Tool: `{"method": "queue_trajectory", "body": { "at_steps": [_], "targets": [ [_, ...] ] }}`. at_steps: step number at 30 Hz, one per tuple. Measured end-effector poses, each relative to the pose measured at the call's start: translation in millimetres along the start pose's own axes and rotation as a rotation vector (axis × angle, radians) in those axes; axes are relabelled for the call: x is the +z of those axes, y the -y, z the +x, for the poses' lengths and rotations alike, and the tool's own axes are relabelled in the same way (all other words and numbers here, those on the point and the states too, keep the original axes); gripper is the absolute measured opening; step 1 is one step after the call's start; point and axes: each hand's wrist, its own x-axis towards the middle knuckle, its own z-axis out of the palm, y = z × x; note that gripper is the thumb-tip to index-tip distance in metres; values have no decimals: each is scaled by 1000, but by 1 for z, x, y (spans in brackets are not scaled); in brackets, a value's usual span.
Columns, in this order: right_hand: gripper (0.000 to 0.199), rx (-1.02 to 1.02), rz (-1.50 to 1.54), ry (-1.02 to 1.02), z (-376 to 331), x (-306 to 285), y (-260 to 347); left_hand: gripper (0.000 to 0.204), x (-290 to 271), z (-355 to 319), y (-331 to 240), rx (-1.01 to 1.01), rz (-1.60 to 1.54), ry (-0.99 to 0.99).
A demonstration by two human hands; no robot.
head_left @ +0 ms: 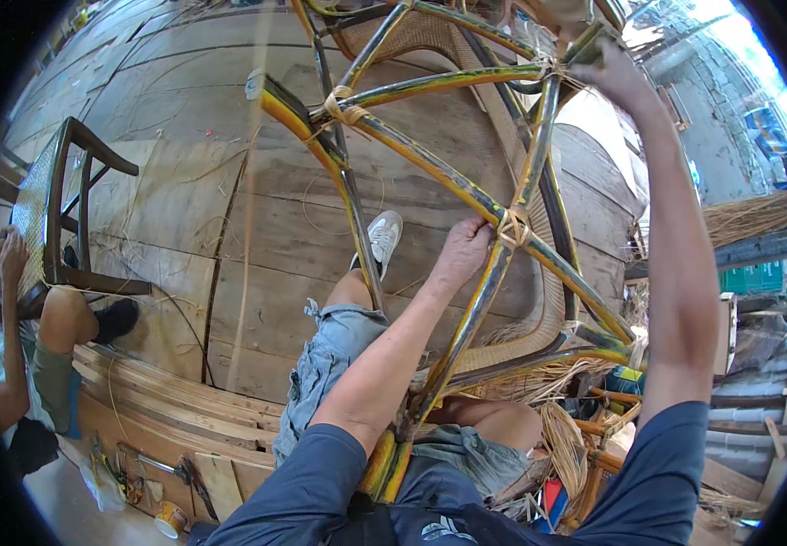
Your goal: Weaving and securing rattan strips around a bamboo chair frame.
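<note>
A chair frame of bent poles (pixel 430 168), mottled yellow, green and black, lies tilted across my lap. Pale cane strips bind its crossings: one binding (pixel 514 229) is in the middle, another binding (pixel 346 106) at upper left. My left hand (pixel 468 250) is closed in a pinch right beside the middle binding; what its fingertips hold is hidden. My right arm reaches far out, and my right hand (pixel 619 80) is at the frame's upper right, near a third binding (pixel 553 67). Motion smears its fingers. Woven cane panelling (pixel 516 136) shows behind the poles.
At left, another person's hand (pixel 13 257) rests on a dark chair (pixel 64 209) with a woven panel. Hand tools (pixel 152 466) and a yellow cup (pixel 171 519) lie lower left. Loose cane strands (pixel 562 437) and a fibre bundle (pixel 757 218) are at right. Planks form the floor (pixel 275 264).
</note>
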Motion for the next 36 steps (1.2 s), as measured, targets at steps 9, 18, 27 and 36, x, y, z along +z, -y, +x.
{"method": "queue_trajectory", "body": {
  "at_steps": [9,18,27,36],
  "targets": [
    [17,399,1048,561,-271,69,100,20,-4,-15,6,-58,156,-97],
    [13,656,1989,-13,-249,202,145,30,-14,-22,27,-142,186,-168],
    [18,633,2032,-115,-236,198,125,39,-16,-14,-18,-486,-397,27],
    [17,452,1824,91,-226,212,100,40,5,-10,-28,-380,-472,69]
  ]
}}
